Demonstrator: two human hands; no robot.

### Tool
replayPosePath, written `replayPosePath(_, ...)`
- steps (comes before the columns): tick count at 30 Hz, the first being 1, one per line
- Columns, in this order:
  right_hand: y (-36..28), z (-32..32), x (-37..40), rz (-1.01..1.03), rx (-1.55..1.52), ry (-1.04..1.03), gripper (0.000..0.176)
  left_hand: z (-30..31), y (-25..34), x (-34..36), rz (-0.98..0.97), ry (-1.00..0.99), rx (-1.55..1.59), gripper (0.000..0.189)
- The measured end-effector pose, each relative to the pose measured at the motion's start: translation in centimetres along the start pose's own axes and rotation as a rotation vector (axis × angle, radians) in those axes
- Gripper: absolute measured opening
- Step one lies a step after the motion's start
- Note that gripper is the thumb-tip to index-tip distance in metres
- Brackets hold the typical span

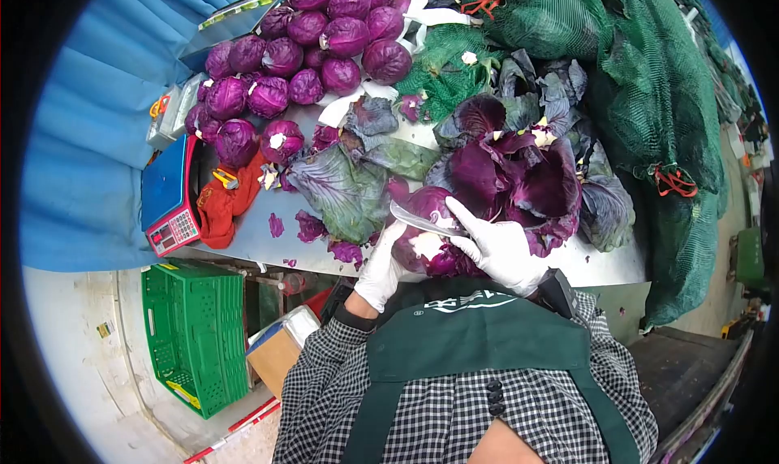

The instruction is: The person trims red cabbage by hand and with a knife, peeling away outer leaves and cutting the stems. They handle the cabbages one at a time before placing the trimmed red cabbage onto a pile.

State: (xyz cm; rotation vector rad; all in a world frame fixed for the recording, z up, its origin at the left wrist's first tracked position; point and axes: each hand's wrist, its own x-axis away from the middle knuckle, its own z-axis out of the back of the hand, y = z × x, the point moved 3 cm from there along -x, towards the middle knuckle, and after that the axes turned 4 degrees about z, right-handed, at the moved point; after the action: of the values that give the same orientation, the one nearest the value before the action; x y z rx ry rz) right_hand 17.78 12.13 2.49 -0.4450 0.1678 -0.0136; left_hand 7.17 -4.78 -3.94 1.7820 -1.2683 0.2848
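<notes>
A red cabbage (414, 242) with a pale cut stem sits at the near edge of the table, in front of my apron. Wearing a white glove, my left hand (380, 271) grips its left side, with the fingers partly hidden behind it. My right hand (499, 251), also gloved, is closed on a knife (423, 222), whose handle is hidden in the palm. The curved blade lies across the top of the cabbage and points left. Large loose outer leaves (341, 186) spread to the left, and a heap of purple leaves (519, 180) lies to the right.
Trimmed red cabbages (308, 27) are piled at the back left. A scale (172, 196) and a red cloth (217, 208) with a yellow-handled tool lie at the left. Green mesh sacks (657, 99) line the right. Green crates (195, 326) stand below, at left.
</notes>
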Motion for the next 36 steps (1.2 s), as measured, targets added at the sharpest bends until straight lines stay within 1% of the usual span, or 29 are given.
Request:
replayPosePath(3,-0.1,-0.3,0.1,-0.004,-0.059,0.039,0.058,-0.6,0.2,0.5,0.010,-0.043,-0.010,0.050)
replayPosePath(5,-0.2,-0.2,0.0,-0.027,-0.155,0.143,0.054,-0.3,-0.1,0.2,-0.047,-0.057,0.044,0.053)
replayPosePath(9,-0.3,0.5,-0.5,-0.071,-0.242,0.154,0.048,0.0,-0.4,-0.3,-0.067,-0.057,0.085,0.054)
replayPosePath(11,0.0,1.3,-0.9,-0.114,-0.347,0.133,0.042,-0.2,-0.1,-0.1,-0.076,-0.099,0.145,0.047)
replayPosePath(12,1.5,0.1,-1.2,-0.012,-0.509,0.373,0.038,0.2,0.0,0.1,-0.076,-0.099,0.149,0.047)
replayPosePath(13,3.7,0.8,-2.8,0.131,-0.154,0.610,0.038,0.5,0.0,0.6,-0.016,-0.212,0.204,0.050)
replayPosePath(14,6.1,1.2,-2.1,-0.204,-0.608,0.487,0.039,0.5,0.1,0.8,0.045,-0.326,0.255,0.053)
replayPosePath(15,7.7,0.9,-1.2,-0.545,-1.050,0.337,0.040,0.1,0.0,0.9,0.046,-0.330,0.251,0.053)
replayPosePath(17,8.5,0.6,-1.1,-0.597,-1.021,0.370,0.041,-0.8,0.2,1.5,-0.175,-0.344,0.265,0.062)
replayPosePath(18,9.6,0.4,-1.1,-0.578,-0.991,0.378,0.041,-0.2,0.2,1.5,-0.178,-0.336,0.271,0.062)
replayPosePath(19,11.3,0.1,-1.2,-0.656,-1.034,0.459,0.042,0.5,0.2,1.2,-0.108,-0.419,0.243,0.064)
replayPosePath(20,12.2,0.7,-0.9,-0.663,-1.024,0.494,0.044,0.6,0.5,1.0,-0.044,-0.504,0.213,0.066)
replayPosePath(21,12.9,1.6,-1.1,-0.662,-1.016,0.527,0.046,-0.3,1.4,1.4,-0.064,-0.501,0.214,0.066)
replayPosePath(22,12.5,2.4,-1.1,-0.515,-0.860,0.525,0.047,-1.2,2.2,2.0,-0.123,-0.365,0.127,0.062)
replayPosePath(23,11.0,2.9,-1.5,-0.453,-0.859,0.517,0.066,-1.6,2.7,2.3,-0.166,-0.227,0.042,0.058)
replayPosePath(24,8.3,3.4,-1.8,-0.381,-0.779,0.450,0.072,0.1,2.3,0.7,-0.131,-0.213,-0.001,0.064)
replayPosePath(25,5.4,4.0,-1.9,-0.313,-0.696,0.389,0.079,0.2,2.4,0.2,-0.185,-0.137,-0.084,0.063)
replayPosePath(27,1.5,4.8,-2.0,-0.245,-0.553,0.138,0.087,-0.4,2.7,-0.4,-0.179,-0.085,-0.260,0.064)
replayPosePath(28,0.7,4.3,-2.1,-0.066,-0.391,0.152,0.081,-0.2,2.3,-1.1,-0.174,-0.090,-0.259,0.064)
replayPosePath(29,-0.1,4.0,-2.5,-0.048,-0.302,0.100,0.071,-0.1,2.1,-1.7,-0.166,-0.071,-0.347,0.064)
replayPosePath(30,-0.1,3.3,-2.6,-0.031,-0.210,0.032,0.065,-0.1,1.8,-2.0,-0.157,-0.049,-0.434,0.063)
replayPosePath(31,0.1,2.3,-2.6,-0.013,-0.119,-0.037,0.059,-0.4,1.6,-1.9,-0.220,-0.118,-0.421,0.064)
replayPosePath(32,0.4,1.3,-2.6,-0.022,-0.131,-0.070,0.048,-0.2,1.4,-2.2,-0.207,-0.084,-0.472,0.059)
replayPosePath(33,0.7,1.0,-2.6,-0.025,-0.130,-0.074,0.048,-0.1,1.2,-2.5,-0.196,-0.051,-0.523,0.053)
replayPosePath(36,1.3,0.9,-2.7,0.024,-0.051,-0.042,0.038,-0.1,1.1,-3.1,-0.179,-0.071,-0.577,0.054)
